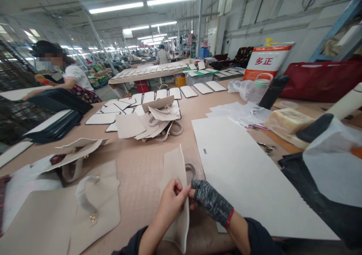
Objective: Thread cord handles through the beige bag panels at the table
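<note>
Left hand (pixel 169 204) bare, fingers (pixel 178 189) pinched on the right edge of a beige panel (pixel 174 168). Right hand (pixel 210 202) in a dark patterned glove, fingers closed on the same edge, just beside the left thumb. Panel held on edge over the bench (pixel 141 172), near the front, running away from the body, white trim along its border. A grey strap loop (pixel 190 170) just behind the panel, partly hidden.

To the right, a large white sheet (pixel 243 172) lying flat on the bench. To the left, a beige bag front (pixel 96 202) with handle and gold stud, and a folded flap piece (pixel 82 147) beyond it. Farther back, a heap of beige pieces (pixel 152 123), then rows of white-edged panels (pixel 169 94). Scissors (pixel 266 147) past the sheet's far corner, near a wrapped block (pixel 287 121). A black bottle (pixel 273 91) and a clear bag (pixel 249 89) behind those. At far right, dark cloth (pixel 325 206) under a white bag (pixel 333 164).

At the left, another person (pixel 70 78) in a white top leaning over black panels (pixel 60 100). A red-and-white sign (pixel 264 61) standing at the back.
</note>
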Available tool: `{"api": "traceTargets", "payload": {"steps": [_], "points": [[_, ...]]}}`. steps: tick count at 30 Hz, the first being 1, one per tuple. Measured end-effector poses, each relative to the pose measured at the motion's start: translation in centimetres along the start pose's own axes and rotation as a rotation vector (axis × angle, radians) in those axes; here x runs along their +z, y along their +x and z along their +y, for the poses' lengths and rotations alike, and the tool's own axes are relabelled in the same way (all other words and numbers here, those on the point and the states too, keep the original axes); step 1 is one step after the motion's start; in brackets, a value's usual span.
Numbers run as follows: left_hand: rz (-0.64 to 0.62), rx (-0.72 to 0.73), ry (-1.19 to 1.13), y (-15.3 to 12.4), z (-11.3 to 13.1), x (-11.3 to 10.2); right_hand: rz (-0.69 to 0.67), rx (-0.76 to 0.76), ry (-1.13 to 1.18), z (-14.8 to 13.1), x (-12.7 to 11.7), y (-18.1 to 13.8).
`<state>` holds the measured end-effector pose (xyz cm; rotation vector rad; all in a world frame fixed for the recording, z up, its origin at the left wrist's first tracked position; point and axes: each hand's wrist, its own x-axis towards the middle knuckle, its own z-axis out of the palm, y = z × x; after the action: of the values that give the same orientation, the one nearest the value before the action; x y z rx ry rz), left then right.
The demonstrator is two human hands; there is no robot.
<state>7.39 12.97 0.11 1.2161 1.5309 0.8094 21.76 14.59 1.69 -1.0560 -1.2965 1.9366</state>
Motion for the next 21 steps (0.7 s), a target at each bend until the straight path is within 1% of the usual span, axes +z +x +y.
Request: {"api": "traceTargets", "payload": {"steps": [4, 8, 13, 15, 18, 21], "points": [[0.013, 0.007, 0.091, -0.3, 0.2, -0.5, -0.008, -0.016, -0.128, -0.2, -0.1, 0.3], [-0.002, 0.081, 0.292, -0.5, 0.7, -1.2, 0.072, -0.004, -0.225, -0.3, 0.1, 0.4], [-0.049, 0.098, 0.358, -0.5, 1.0, -1.8, 0.125, 0.012, -0.333, -0.4, 0.2, 0.6], [-0.025, 0.098, 0.454, -0.7, 1.5, -1.9, 0.152, -0.023, -0.409, 0.0, 0.2, 0.7], [0.022, 0.118, 0.661, -1.0, 2.6, -1.7, 0.198, -0.122, -0.55, 0.8, 0.5, 1.0], [-0.008, 0.117, 0.745, -0.9, 3.4, -1.8, 0.21, -0.199, -0.606, 1.5, 0.9, 1.1]]}}
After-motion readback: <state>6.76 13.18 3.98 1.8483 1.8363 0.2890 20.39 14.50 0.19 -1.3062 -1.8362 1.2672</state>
